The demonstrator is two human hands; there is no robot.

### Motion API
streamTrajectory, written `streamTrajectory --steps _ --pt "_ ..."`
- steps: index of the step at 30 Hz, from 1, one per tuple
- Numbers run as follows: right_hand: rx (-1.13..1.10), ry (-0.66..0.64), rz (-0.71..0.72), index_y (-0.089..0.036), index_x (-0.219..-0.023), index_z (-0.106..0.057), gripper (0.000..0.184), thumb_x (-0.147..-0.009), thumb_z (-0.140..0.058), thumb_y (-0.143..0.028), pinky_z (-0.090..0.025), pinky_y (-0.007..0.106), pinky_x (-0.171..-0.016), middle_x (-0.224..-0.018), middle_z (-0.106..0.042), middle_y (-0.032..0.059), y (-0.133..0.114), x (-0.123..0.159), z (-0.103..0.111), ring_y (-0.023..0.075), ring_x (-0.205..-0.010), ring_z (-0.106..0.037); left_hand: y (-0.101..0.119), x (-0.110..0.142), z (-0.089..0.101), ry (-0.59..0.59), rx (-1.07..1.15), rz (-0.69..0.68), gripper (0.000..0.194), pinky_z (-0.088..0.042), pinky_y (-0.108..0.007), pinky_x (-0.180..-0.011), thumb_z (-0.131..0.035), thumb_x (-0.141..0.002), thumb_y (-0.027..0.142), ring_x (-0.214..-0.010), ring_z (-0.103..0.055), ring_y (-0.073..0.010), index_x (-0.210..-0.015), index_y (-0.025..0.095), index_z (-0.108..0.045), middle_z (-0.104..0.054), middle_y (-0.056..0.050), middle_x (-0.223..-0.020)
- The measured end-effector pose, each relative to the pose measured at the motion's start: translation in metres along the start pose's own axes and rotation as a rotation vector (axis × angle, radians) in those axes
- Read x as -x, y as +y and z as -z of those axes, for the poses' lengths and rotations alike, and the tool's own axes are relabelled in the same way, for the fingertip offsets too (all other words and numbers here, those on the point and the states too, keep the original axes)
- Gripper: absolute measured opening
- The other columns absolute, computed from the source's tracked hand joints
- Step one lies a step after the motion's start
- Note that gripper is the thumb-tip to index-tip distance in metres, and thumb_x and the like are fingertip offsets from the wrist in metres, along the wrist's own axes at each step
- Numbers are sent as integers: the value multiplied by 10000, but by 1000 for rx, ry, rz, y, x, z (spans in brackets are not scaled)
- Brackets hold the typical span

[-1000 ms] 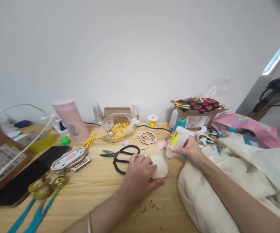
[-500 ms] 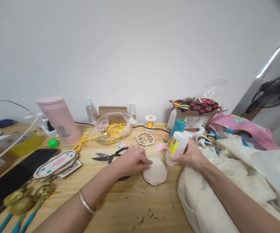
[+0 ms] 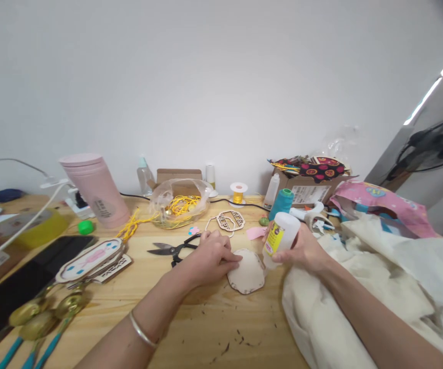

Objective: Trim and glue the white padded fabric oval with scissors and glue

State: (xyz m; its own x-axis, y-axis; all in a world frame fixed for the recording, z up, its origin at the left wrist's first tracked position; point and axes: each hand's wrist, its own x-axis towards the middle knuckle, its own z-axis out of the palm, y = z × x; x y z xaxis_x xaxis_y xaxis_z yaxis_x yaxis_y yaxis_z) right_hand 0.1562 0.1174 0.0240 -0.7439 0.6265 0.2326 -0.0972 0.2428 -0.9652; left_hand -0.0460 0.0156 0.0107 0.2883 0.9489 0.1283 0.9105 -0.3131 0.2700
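Observation:
In my right hand (image 3: 303,249) is a white squeeze glue bottle (image 3: 281,236) with a yellow label. It is tilted, nozzle down, at the right edge of a cream, scalloped round piece (image 3: 246,274) with dark marks along its rim. Whether the nozzle touches the piece I cannot tell. My left hand (image 3: 215,256) grips the left edge of this piece between thumb and curled fingers, against the wooden table. Black-handled scissors (image 3: 170,249) lie open just left of that hand, partly hidden by it. Beyond my hands is a fretwork wooden ring (image 3: 230,220).
Cream cloth (image 3: 317,312) is heaped at the right. A teal thread cone (image 3: 281,201) stands behind the glue bottle. Stacked wooden tags (image 3: 90,260), a phone (image 3: 25,282), gold bells (image 3: 39,325) and a pink tumbler (image 3: 96,189) occupy the left. A bag of yellow cords (image 3: 178,205) sits at the back.
The glue bottle has dipped slightly, its nozzle a little lower beside the cream piece's edge. My left hand keeps its hold; the whole view has shifted slightly.

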Motion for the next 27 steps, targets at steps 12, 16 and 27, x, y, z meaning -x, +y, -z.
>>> streamTrajectory --steps 12,16,27 --pt "36 -11 13 -163 -851 -555 464 -466 -775 -302 -465 259 -562 -746 -615 32 3 3 -5 162 -644 -567 -3 3 -3 42 -14 -17 254 -246 -350 -663 -435 -812 380 -763 -422 -181 -863 295 -669 -562 -21 -747" --pt "-1 -40 -15 -168 -878 -527 518 -452 -780 -319 -474 278 -563 -744 -616 35 4 4 -8 176 -649 -573 -2 4 -4 54 -14 -36 294 -241 -343 -658 -409 -824 388 -746 -429 -167 -789 265 -674 -558 -13 -719" --pt "-22 -33 -14 -187 -878 -548 510 -448 -790 -312 -471 280 -584 -754 -622 33 5 7 -8 180 -661 -576 -1 7 -2 67 -11 -27 270 -243 -327 -642 -424 -819 352 -751 -433 -179 -774 255 -673 -562 -21 -705"
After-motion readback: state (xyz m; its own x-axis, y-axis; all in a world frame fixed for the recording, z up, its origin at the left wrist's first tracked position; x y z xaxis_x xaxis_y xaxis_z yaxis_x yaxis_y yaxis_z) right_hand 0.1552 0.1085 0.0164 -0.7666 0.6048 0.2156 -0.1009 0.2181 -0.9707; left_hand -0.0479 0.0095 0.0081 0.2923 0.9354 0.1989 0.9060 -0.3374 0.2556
